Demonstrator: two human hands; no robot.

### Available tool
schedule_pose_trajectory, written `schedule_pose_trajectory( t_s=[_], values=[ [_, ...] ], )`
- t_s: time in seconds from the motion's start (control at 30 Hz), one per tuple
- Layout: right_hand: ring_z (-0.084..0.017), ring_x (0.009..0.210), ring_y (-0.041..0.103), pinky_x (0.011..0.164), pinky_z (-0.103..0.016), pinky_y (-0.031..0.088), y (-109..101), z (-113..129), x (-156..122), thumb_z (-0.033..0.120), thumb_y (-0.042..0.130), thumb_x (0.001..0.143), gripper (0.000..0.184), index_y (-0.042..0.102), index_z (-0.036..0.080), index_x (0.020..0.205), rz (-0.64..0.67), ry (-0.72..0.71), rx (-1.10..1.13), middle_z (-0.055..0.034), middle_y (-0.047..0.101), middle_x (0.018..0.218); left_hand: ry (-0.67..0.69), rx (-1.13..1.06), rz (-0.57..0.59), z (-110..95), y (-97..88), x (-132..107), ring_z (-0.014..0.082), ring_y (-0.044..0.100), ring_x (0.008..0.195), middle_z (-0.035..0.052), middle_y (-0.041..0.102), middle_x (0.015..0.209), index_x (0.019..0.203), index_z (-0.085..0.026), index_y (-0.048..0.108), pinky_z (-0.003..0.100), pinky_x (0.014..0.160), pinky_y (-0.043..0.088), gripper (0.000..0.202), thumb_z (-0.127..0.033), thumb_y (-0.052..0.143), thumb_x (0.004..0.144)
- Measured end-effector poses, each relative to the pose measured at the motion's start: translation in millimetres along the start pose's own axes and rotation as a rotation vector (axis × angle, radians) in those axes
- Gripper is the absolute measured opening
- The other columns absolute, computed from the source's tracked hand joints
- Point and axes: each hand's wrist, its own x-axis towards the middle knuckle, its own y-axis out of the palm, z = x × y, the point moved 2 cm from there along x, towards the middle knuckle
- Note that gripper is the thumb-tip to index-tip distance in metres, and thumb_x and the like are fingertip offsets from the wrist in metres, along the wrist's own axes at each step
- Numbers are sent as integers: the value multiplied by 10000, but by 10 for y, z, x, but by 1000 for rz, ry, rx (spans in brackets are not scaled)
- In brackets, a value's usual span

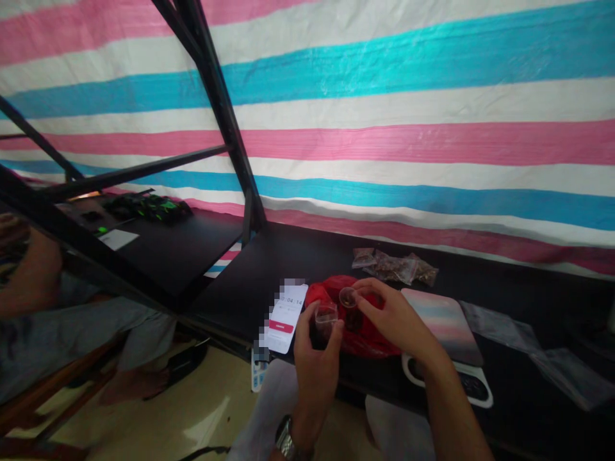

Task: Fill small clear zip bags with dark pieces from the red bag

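Observation:
My left hand [317, 355] holds a small clear plastic bag [327, 314] with its mouth spread between thumb and fingers. Dark contents seem to sit in its lower part. Pinched in my right hand [384, 307] is a small clear cup [348, 297], tilted close to the bag's opening, with a little brown matter inside. Under both hands lies an open red plastic bag [372, 342] with dark brown material in it, partly hidden by my fingers. To the right, a digital scale [442, 323] with a shiny platform sits partly behind my right forearm.
Several filled clear bags [396, 267] lie at the back of the black table [288, 246]. Flat clear bags [538, 346] lie right of the scale. A phone [288, 320] showing a timer is at the left. Another person [81, 314] sits beyond the black metal frame [225, 121].

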Motion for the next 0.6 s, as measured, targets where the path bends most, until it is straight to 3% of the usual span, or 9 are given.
schedule_pose_trajectory(
  t_s=[0.1, 0.27, 0.4, 0.6],
  values=[
    [-257, 1134, 699, 1077, -458, 465, -72, 125, -74, 329, 609, 924, 218, 725, 264, 1097, -50, -59, 16, -47, 787, 1178, 57, 45, 27, -30, 21, -18, 282, 705, 1202, 93, 743, 1272, 1267, -237, 707, 459, 1060, 567, 473, -426, 827, 849],
    [-260, 1045, 648, 1008, -464, 463, -100, 335, -203, 231, 688, 891, 265, 751, 329, 1129, -33, -132, -123, -14, 760, 1091, 125, 66, 52, -83, 57, -38, 290, 696, 1208, 94, 735, 1281, 1279, -253, 706, 465, 1052, 560, 457, -402, 819, 862],
    [-259, 1044, 604, 1014, -460, 450, -93, 380, -254, 164, 716, 875, 378, 753, 371, 1189, -14, -137, -191, -13, 719, 1107, 136, 56, 63, -107, 72, -40, 284, 692, 1208, 93, 734, 1282, 1283, -254, 700, 461, 1052, 554, 431, -374, 798, 881],
    [-273, 1053, 590, 1002, -452, 458, -105, 419, -277, 163, 749, 867, 401, 758, 367, 1212, -33, -131, -204, -32, 707, 1109, 145, 37, 65, -97, 84, -45, 260, 690, 1172, 84, 727, 1273, 1300, -257, 684, 438, 1031, 563, 436, -347, 790, 886]
  ],
)
